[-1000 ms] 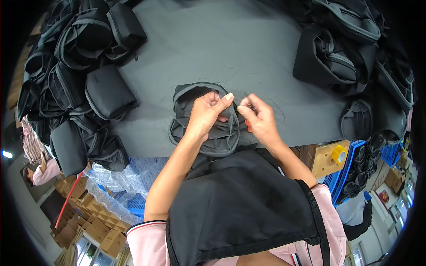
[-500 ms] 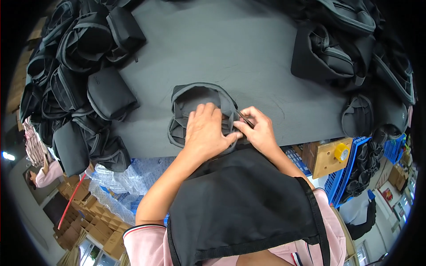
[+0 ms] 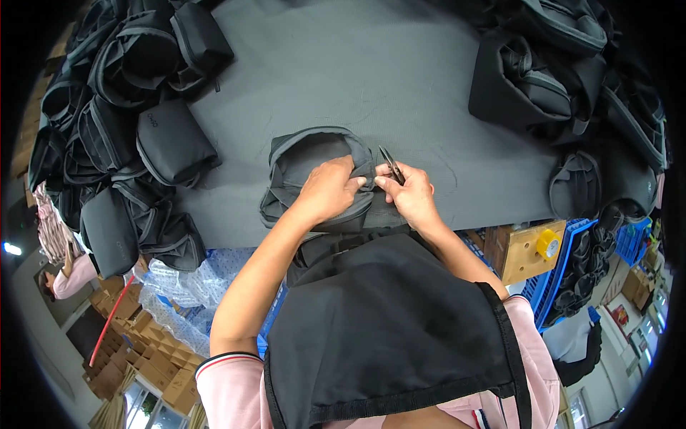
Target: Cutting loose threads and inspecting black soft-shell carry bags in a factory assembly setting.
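An unzipped black pouch [image 3: 314, 146] with a grey lining lies near the front edge of the table, its mouth facing up. My left hand [image 3: 332, 187] is closed on the right side of the pouch, thumb and fingers pinching its edge. Just to the right, my right hand [image 3: 409, 189] has small dark thread snips [image 3: 390, 163] in its grip, blades pointing up and away from the pouch. Its thumb and forefinger also meet close to the pouch's edge; whether they pinch a thread there is too small to tell.
Black pouches [image 3: 171, 143] are heaped along the table's left side, and more bags [image 3: 529, 93] at the right. Below the right edge stand a wooden block [image 3: 522, 254] with a yellow tape roll [image 3: 548, 244] and a blue crate [image 3: 564, 268]. Clear plastic wrap [image 3: 179, 286] hangs at the left front.
My left hand has come out of the pouch's inside to pinch its right edge. The pouch has shifted slightly left and turned. The snips' blades now point upward, away from the pouch.
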A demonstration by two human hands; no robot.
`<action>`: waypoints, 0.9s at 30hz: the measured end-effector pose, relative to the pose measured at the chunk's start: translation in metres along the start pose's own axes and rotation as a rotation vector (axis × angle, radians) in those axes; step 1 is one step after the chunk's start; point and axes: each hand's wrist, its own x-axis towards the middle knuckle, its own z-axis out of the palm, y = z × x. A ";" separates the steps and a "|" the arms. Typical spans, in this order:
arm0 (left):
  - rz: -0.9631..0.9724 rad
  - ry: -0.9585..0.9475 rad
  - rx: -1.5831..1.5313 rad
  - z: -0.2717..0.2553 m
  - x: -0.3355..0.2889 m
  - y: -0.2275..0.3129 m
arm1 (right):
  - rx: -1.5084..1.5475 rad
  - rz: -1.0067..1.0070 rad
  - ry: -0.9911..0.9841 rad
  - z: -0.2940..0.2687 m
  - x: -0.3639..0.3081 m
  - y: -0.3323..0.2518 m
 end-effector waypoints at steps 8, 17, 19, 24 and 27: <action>-0.040 0.069 0.077 0.009 0.007 0.004 | -0.131 -0.195 0.040 -0.008 -0.002 0.006; -0.099 0.019 0.022 0.001 0.012 0.002 | -0.935 -0.696 0.003 -0.026 -0.024 -0.039; -0.103 0.022 0.018 0.002 0.013 0.002 | -1.007 -0.738 -0.018 -0.025 -0.019 -0.043; -0.111 0.018 0.003 0.001 0.013 0.002 | -1.233 -0.842 -0.120 -0.024 -0.012 -0.049; -0.102 0.025 0.013 0.002 0.013 0.001 | -1.260 -0.892 -0.142 -0.021 -0.009 -0.051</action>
